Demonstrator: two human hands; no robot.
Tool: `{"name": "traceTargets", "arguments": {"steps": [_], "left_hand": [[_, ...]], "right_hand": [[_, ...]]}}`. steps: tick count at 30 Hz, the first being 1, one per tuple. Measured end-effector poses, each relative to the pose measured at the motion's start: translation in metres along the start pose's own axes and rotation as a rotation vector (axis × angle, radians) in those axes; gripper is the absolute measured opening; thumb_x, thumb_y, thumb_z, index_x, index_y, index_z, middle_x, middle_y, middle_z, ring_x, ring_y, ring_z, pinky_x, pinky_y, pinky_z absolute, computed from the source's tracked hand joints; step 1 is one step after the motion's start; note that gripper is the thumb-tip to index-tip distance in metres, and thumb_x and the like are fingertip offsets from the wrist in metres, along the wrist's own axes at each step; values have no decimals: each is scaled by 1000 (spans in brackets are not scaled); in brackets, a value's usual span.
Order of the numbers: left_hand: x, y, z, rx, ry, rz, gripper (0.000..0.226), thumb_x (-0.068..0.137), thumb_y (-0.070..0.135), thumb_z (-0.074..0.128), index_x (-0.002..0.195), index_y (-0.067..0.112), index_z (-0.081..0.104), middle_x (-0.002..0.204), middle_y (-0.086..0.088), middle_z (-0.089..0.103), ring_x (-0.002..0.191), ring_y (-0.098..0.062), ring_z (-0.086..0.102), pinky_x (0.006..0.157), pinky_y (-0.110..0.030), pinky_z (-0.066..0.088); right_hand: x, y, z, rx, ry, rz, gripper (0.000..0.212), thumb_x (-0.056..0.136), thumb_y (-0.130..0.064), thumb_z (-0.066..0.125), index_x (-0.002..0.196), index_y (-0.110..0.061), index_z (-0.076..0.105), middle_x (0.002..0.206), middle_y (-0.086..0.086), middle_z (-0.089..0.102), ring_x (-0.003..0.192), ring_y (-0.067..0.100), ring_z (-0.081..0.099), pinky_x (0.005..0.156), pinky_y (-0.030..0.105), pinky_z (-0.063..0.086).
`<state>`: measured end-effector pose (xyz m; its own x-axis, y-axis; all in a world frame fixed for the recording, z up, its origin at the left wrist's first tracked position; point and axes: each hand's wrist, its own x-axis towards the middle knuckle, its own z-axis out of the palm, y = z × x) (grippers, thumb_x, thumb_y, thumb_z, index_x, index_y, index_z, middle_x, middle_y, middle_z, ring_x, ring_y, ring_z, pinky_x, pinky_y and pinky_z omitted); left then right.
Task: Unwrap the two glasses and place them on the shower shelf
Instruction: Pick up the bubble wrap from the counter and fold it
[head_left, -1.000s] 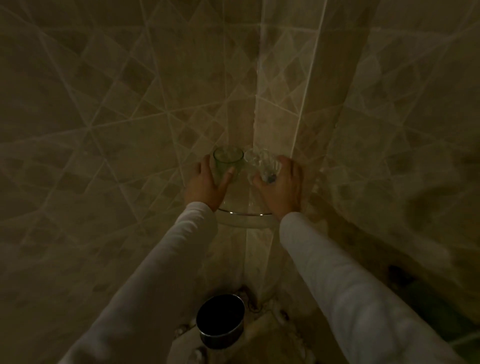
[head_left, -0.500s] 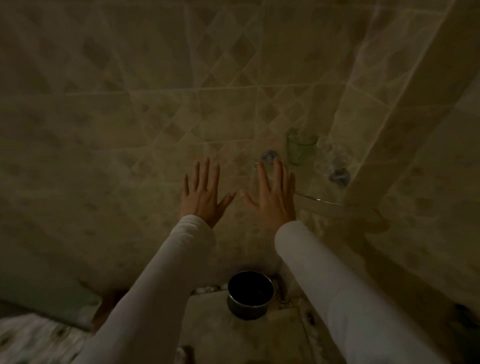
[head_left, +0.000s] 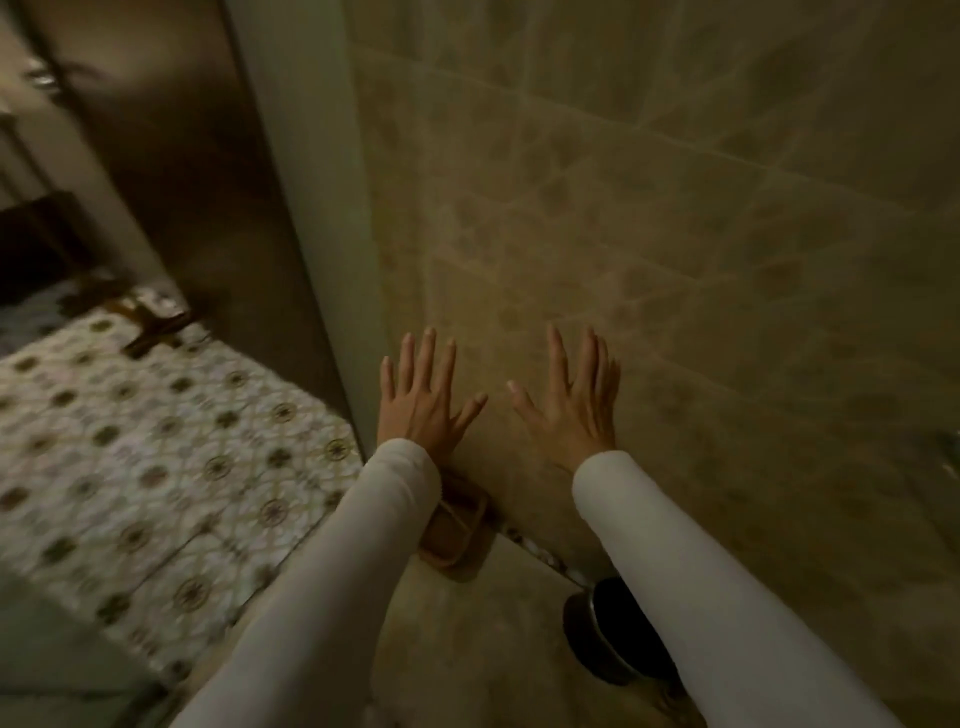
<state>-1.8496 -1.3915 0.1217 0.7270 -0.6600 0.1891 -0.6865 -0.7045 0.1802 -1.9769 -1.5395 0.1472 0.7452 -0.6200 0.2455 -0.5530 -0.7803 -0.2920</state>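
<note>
My left hand (head_left: 422, 399) and my right hand (head_left: 574, 402) are held out in front of me, fingers spread, palms down, with nothing in them. Both are in front of the beige tiled shower wall (head_left: 675, 234). White sleeves cover both forearms. The two glasses and the shower shelf are out of view; only a faint blurred shape shows at the far right edge (head_left: 948, 452), and I cannot tell what it is.
A dark round metal bucket (head_left: 618, 639) stands on the shower floor under my right forearm. A tan slipper (head_left: 457, 530) lies by the wall's foot. To the left are a door frame post (head_left: 317, 208), a brown door (head_left: 171, 156) and patterned floor tiles (head_left: 156, 441).
Both hands let go of the glasses on the shelf and drew back with fingers spread. The view has swung left, so glasses and shelf have left the frame and the doorway has come in.
</note>
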Motion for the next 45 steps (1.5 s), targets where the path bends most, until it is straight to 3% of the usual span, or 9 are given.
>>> {"name": "traceTargets", "arguments": {"steps": [9,13,16,28,45], "left_hand": [[-23,-240,-34,52,11,-353,83,92,74,15,158,26,-1,168,-3,-10,154,-27,-11,123,-53,1],[-40,-322,-53,57,19,-489,83,92,74,15,158,26,-3,167,-3,-11,153,-26,-14,123,-53,-1],[-55,-369,-66,81,29,-577,84,90,75,11,158,26,-3,168,-4,-10,154,-28,-12,123,-53,1],[-64,-487,-75,106,93,-776,83,93,72,22,159,24,7,168,-5,-3,154,-29,-5,123,-53,4],[74,-628,-85,153,75,-1049,82,93,70,27,158,24,10,168,-4,0,154,-29,-4,123,-53,7]], "right_hand": [[45,-236,96,97,-138,-324,84,94,-72,33,160,-36,-4,169,17,-4,156,34,-3,125,57,-5],[51,-327,130,135,-168,-441,84,93,-71,39,161,-34,5,167,19,6,156,35,4,124,60,-1],[51,-381,148,159,-244,-547,83,94,-72,37,160,-35,2,168,18,2,157,33,-1,124,58,-5],[84,-511,223,211,-327,-732,80,94,-71,35,160,-32,9,167,19,10,156,34,6,123,61,-3],[273,-670,320,299,-446,-903,80,95,-71,35,160,-33,8,168,20,8,156,37,4,123,60,-6]]}}
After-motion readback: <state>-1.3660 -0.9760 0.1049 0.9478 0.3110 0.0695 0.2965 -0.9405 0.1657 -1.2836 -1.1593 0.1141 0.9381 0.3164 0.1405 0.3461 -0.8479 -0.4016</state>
